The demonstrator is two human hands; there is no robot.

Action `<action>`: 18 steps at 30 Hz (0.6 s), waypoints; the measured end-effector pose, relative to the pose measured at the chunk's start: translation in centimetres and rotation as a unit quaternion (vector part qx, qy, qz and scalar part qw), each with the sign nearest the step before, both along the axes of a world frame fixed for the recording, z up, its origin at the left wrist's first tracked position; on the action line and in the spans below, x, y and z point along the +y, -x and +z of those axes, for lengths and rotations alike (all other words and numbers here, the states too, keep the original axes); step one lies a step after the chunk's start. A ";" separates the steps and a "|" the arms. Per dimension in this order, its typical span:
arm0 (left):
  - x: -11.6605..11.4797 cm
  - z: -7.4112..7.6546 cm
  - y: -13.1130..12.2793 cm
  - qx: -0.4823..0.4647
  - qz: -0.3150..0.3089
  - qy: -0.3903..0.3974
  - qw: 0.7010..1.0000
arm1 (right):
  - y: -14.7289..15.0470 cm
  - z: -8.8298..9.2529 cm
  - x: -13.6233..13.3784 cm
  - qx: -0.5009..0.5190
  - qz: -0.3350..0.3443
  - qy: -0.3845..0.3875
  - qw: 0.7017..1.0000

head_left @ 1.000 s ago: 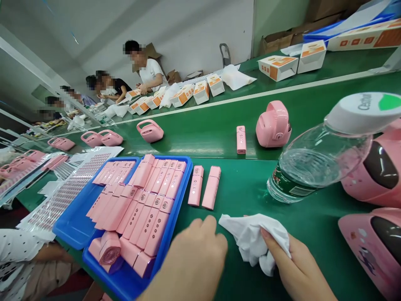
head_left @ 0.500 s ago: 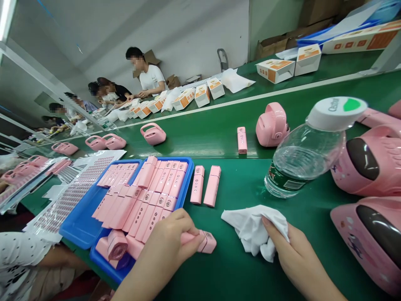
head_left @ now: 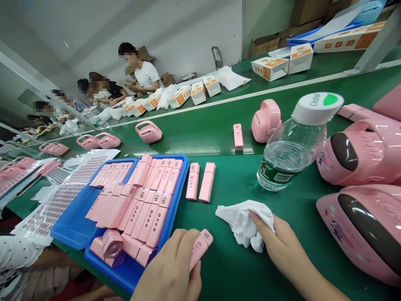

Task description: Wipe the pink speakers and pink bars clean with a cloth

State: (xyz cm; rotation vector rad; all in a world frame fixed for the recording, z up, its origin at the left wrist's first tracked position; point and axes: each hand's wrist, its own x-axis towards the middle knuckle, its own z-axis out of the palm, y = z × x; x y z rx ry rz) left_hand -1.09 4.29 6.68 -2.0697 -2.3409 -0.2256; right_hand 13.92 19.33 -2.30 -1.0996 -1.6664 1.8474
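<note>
My left hand (head_left: 169,271) is at the bottom of the view, shut on a pink oblong device (head_left: 200,248) just outside the right rim of a blue plastic tray (head_left: 177,196). Many similar pink devices (head_left: 150,200) lie in tight rows in that tray. Two more (head_left: 192,182) stand apart on the green conveyor belt (head_left: 232,184), the nearer one beyond my left hand. My right hand (head_left: 282,246) grips a crumpled white cloth (head_left: 244,221) on the belt.
A clear water bottle (head_left: 290,144) lies to the right, beyond large pink appliance shells (head_left: 363,221). Pink handled devices (head_left: 266,121) sit on the belt behind. A co-worker (head_left: 142,71) works among white-and-orange boxes (head_left: 197,94). A sheet of labels (head_left: 59,196) lies left of the tray.
My left hand has turned the pink device from lying flat to a steeper tilt and drawn it nearer. My right hand stays on the cloth. The view has shifted slightly.
</note>
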 end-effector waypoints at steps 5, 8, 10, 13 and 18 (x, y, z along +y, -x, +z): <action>1.6 0.1 0.7 -0.075 -0.026 -0.052 0.995 | -0.1 -0.2 0.4 -0.009 -0.017 -0.018 1.000; 2.9 -1.8 0.4 -0.260 -0.022 -0.137 0.956 | -0.2 -0.3 0.4 0.000 -0.017 -0.016 1.000; 3.6 -3.1 -0.3 -0.397 -0.012 -0.177 0.900 | -0.2 -0.3 0.3 0.005 -0.012 -0.012 1.000; 3.9 -4.4 -1.9 -0.477 -0.014 -0.236 0.846 | -0.2 -0.3 0.2 0.008 -0.012 -0.012 1.000; 3.0 -6.7 -2.2 -0.411 -0.002 -0.253 0.876 | -0.4 -0.2 0.4 0.005 -0.012 -0.031 0.999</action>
